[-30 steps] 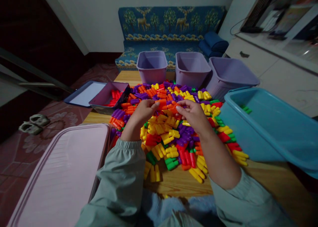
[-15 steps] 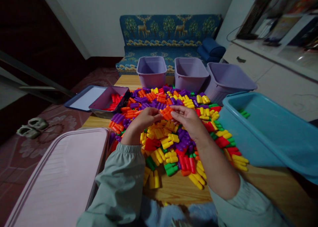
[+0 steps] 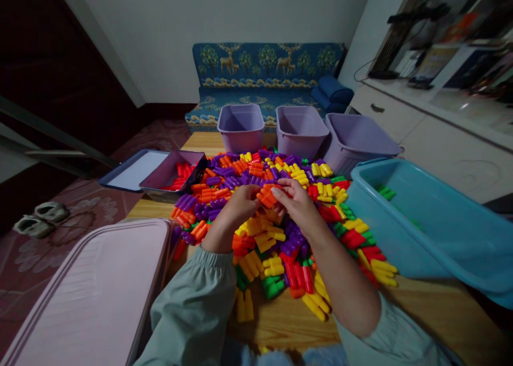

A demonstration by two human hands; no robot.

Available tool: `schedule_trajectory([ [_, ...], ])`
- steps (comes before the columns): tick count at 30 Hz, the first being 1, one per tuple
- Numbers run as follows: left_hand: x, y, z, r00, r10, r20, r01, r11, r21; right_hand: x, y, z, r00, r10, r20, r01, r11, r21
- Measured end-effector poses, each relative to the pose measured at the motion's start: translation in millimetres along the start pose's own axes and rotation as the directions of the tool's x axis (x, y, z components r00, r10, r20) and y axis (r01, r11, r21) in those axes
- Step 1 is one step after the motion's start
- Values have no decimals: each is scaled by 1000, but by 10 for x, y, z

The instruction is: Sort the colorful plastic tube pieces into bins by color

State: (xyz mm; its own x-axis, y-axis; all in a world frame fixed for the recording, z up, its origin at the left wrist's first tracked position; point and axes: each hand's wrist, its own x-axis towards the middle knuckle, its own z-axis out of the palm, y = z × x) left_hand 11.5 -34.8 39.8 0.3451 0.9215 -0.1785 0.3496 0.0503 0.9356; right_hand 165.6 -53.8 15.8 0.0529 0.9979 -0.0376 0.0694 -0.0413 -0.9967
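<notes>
Between my two hands, just above the pile, is an orange plastic building block. My left hand pinches its left side with thumb and fingers. On its right side my right hand grips it, the thumb lying over the block and the other fingers partly hidden behind. Beneath and around both hands spreads a heap of ribbed plastic blocks in yellow, red, green, purple and orange. Yellow blocks lie right under my hands, and a purple cluster sits below my right hand.
Three purple bins stand along the table's far edge. A blue tub with a few green blocks is on the right. At left are a box holding red blocks and a pink lid. A patterned sofa stands behind.
My head view has tilted up a little, so the scene sits lower. Both hands still hold the orange block, which is turned slightly; my right thumb now lies further over it.
</notes>
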Motion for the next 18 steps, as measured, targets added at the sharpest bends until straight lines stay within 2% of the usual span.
schedule_trajectory([
  [6,10,-35,20,992,12,-129,2,995,104,-67,-52,84,999,6,51,-5,1000,-22],
  [9,32,-77,1,980,75,-186,-32,974,225,-105,-87,109,996,6,84,-8,1000,26],
  [12,46,-120,-13,970,158,-185,-83,929,360,-124,-167,45,995,2,100,-14,993,119],
  [14,46,-151,-19,968,193,-161,-110,900,421,-76,-249,-76,999,-14,39,4,968,252],
  [15,45,-167,-21,968,200,-148,-119,895,431,-18,-296,-164,999,-25,-35,35,945,324],
  [18,46,-212,-24,972,203,-117,-138,900,413,329,-436,-537,950,-92,-298,227,861,454],
])
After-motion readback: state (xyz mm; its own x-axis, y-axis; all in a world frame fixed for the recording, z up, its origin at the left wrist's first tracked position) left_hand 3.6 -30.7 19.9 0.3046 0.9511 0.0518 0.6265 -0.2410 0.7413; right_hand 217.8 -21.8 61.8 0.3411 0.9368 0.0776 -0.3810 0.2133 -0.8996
